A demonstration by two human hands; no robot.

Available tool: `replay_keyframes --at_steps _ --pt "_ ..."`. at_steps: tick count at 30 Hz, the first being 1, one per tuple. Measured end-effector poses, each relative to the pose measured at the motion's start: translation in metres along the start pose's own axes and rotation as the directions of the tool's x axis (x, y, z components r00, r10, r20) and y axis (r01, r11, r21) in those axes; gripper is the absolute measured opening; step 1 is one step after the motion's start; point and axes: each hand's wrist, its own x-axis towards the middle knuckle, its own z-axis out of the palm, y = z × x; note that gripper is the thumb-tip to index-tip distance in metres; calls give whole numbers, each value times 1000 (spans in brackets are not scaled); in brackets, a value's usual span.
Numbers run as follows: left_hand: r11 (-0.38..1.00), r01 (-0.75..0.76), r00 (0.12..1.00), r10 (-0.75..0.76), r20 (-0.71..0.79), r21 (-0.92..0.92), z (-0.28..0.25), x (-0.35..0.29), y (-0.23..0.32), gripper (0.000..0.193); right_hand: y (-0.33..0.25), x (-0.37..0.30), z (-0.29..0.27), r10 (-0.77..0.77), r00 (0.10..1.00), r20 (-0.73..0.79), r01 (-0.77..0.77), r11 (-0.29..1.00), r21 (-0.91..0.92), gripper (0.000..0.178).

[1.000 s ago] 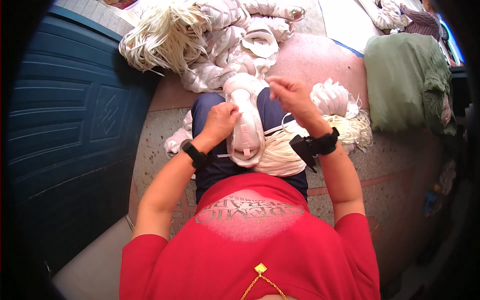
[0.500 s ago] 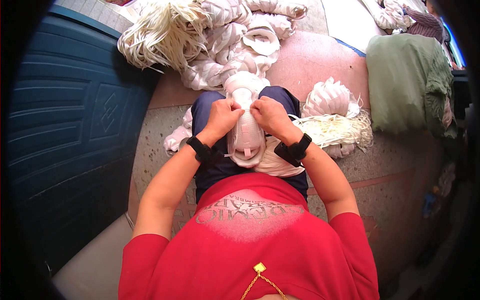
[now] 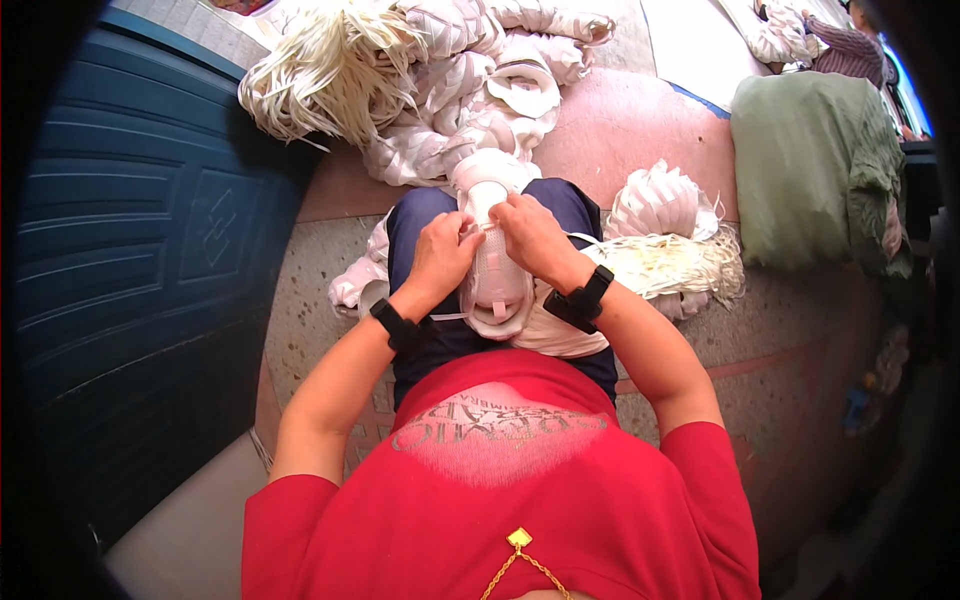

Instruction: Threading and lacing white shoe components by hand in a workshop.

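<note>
A white shoe (image 3: 494, 285) lies lengthwise on my lap, toe pointing away from me. My left hand (image 3: 443, 253) grips its left side near the lacing, fingers curled in. My right hand (image 3: 532, 236) presses on the right side of the upper, fingers pinched at the lace area. Both wrists wear black bands. A thin white lace (image 3: 447, 317) trails off the shoe toward my left wrist. Under the shoe, on my right thigh, rests another white shoe part (image 3: 560, 335).
A heap of white shoes (image 3: 470, 90) and a bundle of cream laces (image 3: 315, 70) lie ahead on the floor. More laces and white pieces (image 3: 665, 235) sit at my right. A green cloth bundle (image 3: 815, 170) stands farther right. A blue door (image 3: 120, 260) fills the left.
My right hand came down from a raised position to the shoe's lacing. Both hands now sit close together on the shoe's upper.
</note>
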Motion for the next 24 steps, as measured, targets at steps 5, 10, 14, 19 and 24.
replay_keyframes --at_steps 5,10,14,19,24 --pt "998 -50 998 52 -43 39 5 -3 0 24 5 4 6 -108 993 -38 110 991 69 18" --pt "1000 24 1000 -24 -13 -13 4 3 6 20 6 6 8 -73 997 -9 74 980 184 17" --pt "998 -57 997 57 -43 -10 4 9 -3 15 8 6 14 2 997 -77 14 979 202 18" --pt "756 -557 830 511 222 345 -11 25 -7 7 6 3 2 40 999 -33 -34 985 169 20" --pt "458 -366 870 477 123 810 -121 44 -49 4 26 -27 -55 279 935 218 -343 868 359 32"
